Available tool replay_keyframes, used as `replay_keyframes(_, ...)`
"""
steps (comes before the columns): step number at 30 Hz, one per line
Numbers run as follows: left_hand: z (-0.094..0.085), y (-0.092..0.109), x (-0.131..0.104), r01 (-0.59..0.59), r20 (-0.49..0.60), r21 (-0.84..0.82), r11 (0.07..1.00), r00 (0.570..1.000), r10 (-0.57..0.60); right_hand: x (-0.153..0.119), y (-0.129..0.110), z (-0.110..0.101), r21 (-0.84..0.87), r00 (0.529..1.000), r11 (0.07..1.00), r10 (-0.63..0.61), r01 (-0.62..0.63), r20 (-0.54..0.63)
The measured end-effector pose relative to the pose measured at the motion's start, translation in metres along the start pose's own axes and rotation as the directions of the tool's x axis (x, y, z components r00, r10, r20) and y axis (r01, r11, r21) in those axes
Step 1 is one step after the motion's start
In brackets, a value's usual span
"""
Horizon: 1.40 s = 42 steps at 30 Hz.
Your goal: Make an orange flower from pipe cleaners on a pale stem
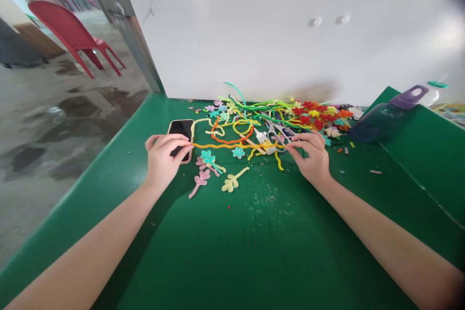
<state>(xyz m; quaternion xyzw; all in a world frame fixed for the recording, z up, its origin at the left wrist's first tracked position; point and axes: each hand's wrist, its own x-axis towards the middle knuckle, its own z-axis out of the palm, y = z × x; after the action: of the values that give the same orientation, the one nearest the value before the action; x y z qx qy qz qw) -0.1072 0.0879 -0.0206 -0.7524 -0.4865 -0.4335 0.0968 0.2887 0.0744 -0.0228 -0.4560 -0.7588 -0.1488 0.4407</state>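
Wire (232,146), fuzzy, orange-yellow and thin, runs taut from nine to three o'clock, pinched by left hand (163,155) and right hand (311,155).

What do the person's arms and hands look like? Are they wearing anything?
Both arms are bare as far as the picture shows: no sleeves or gloves. The left hand and right hand show no rings, watch or bracelets. The fingernails look short and unpainted, though they are small in the view.

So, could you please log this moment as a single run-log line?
left hand: pinches orange pipe cleaner end, over phone | right hand: pinches other end | cleaner: stretched between hands above green table | behind: pipe-cleaner pile, bottle
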Motion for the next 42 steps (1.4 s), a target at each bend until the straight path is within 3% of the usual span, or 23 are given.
replay_keyframes(6, 0.002, -0.003, 0.0, 0.014, -0.012, 0.036, 0.999, 1.0, -0.014, -0.001, 0.003, 0.001, 0.034, 0.998, 0.998, 0.055, -0.054, -0.01)
replay_keyframes(14, -0.001, -0.005, 0.003, -0.2, 0.046, 0.192, 0.961, 0.98, 0.194, -0.001, 0.013, 0.003, 0.127, 0.976, 0.968, 0.21, -0.215, 0.053)
replay_keyframes(19, -0.002, -0.005, 0.004, -0.199, 0.078, 0.18, 0.963, 0.979, 0.188, -0.003, 0.024, 0.006, 0.165, 0.969, 0.956, 0.23, -0.242, 0.084)
replay_keyframes(33, 0.005, -0.007, 0.003, -0.114, 0.064, 0.118, 0.986, 0.992, 0.107, -0.004, 0.029, 0.008, 0.16, 0.966, 0.96, 0.205, -0.23, 0.16)
replay_keyframes(42, 0.004, -0.003, 0.0, -0.007, 0.016, 0.097, 0.995, 1.0, 0.006, -0.002, 0.007, 0.006, -0.017, 0.977, 1.0, 0.006, -0.003, 0.213)
